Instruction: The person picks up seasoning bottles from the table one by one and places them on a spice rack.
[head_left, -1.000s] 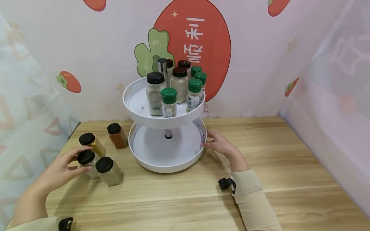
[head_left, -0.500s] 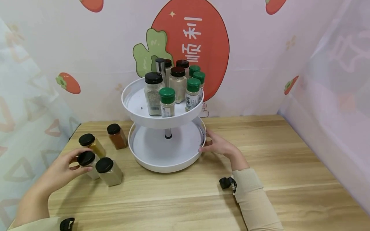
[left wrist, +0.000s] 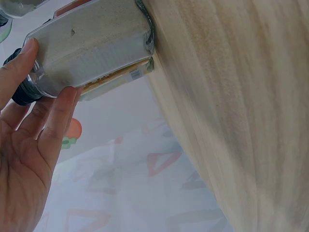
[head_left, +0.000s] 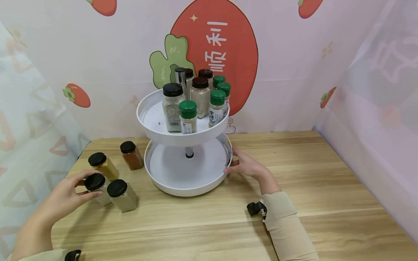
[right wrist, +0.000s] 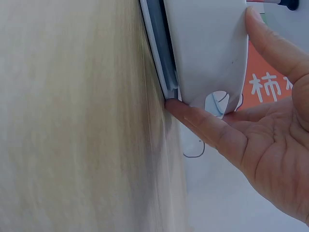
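Note:
My left hand pinches a black-lidded spice jar of pale powder between thumb and fingers, near its neck. In the left wrist view that jar has its base at the tabletop; whether it touches is unclear. Just right of it stands a similar jar of pale powder. Behind are a yellow spice jar and a red-brown one. My right hand grips the right rim of the lower tray of a white two-tier rack, thumb over the rim, a finger low outside.
The rack's upper tray carries several seasoning bottles, including a green-lidded one and a large black-lidded jar. A printed cloth hangs behind the wooden table and along both sides.
The left hand and its jar have shifted slightly left, away from the neighbouring jar of pale powder. The right hand stays on the rack's lower rim. The head view has shifted a little.

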Tool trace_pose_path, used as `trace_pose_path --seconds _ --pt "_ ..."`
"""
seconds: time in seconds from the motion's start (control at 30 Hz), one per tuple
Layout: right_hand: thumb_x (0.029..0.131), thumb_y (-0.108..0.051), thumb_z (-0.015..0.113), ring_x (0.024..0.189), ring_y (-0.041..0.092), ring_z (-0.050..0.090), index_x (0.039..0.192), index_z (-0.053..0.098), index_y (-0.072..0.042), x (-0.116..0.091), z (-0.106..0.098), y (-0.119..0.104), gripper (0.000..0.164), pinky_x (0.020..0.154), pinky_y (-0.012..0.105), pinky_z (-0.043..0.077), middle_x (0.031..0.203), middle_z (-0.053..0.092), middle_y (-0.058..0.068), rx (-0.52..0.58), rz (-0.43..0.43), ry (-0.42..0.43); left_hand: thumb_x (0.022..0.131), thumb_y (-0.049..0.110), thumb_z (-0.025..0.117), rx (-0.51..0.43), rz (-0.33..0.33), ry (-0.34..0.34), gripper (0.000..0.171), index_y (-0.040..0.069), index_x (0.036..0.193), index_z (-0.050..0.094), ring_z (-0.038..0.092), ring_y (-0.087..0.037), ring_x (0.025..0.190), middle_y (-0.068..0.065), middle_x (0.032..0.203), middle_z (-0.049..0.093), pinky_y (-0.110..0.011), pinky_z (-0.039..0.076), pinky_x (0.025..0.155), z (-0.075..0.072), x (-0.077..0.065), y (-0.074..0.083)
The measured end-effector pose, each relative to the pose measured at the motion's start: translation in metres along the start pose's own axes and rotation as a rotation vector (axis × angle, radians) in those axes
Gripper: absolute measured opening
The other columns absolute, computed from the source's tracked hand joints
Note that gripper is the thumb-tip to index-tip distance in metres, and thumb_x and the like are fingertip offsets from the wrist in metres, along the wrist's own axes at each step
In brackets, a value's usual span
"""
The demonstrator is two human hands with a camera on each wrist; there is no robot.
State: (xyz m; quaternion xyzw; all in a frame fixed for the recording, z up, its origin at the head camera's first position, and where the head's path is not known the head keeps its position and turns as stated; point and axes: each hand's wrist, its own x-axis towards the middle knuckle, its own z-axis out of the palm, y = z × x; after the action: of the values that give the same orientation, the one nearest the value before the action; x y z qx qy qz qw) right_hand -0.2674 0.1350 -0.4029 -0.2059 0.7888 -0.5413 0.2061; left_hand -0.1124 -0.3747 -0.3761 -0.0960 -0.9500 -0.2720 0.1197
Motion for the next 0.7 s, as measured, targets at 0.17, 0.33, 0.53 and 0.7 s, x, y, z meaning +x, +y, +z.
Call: trace_pose_path --seconds 0.17,0.33,0.53,0.7 --pt "0.085 -0.003 0.076 0.126 0.043 0.056 0.160 0.007 -0.008 0.000 0.001 0.000 0.102 0.108 0.045 0.051 0.159 0.026 0.026 0.001 -0.007 -0.004 0.077 0.013 0.085 -0.033 -0.002 0.031 0.051 0.007 0.123 0.062 0.048 0.023 0.091 0.037 0.100 0.056 -0.005 0.046 0.063 -0.002 -0.004 0.000" --pt "0.085 -0.003 0.075 0.127 0.043 0.056 0.160 0.006 -0.008 0.000 0.001 0.000 0.102 0.107 0.044 0.051 0.159 0.024 0.027 -0.001 -0.012 -0.007 0.076 0.011 0.085 -0.050 -0.023 0.074 0.052 0.005 0.123 0.062 0.048 0.022 0.088 0.037 0.095 0.059 -0.008 0.045 0.059 -0.012 -0.007 0.007" --pt "0.085 -0.006 0.077 0.127 0.041 0.057 0.160 0.004 -0.009 0.001 0.000 0.001 0.105 0.109 0.045 0.050 0.160 0.023 0.024 -0.004 0.027 0.006 0.077 0.004 0.083 -0.076 -0.013 0.112 0.053 0.009 0.125 0.061 0.051 0.023 0.089 0.036 0.099 0.058 -0.004 0.050 0.060 -0.028 -0.010 0.022" --pt "0.085 -0.010 0.078 0.127 0.039 0.056 0.160 0.003 -0.009 0.001 0.000 0.002 0.106 0.109 0.046 0.050 0.160 0.022 0.022 -0.008 0.071 0.024 0.075 -0.003 0.082 -0.085 0.033 0.145 0.057 0.006 0.126 0.060 0.054 0.025 0.088 0.035 0.105 0.054 -0.002 0.052 0.062 -0.038 -0.011 0.040"
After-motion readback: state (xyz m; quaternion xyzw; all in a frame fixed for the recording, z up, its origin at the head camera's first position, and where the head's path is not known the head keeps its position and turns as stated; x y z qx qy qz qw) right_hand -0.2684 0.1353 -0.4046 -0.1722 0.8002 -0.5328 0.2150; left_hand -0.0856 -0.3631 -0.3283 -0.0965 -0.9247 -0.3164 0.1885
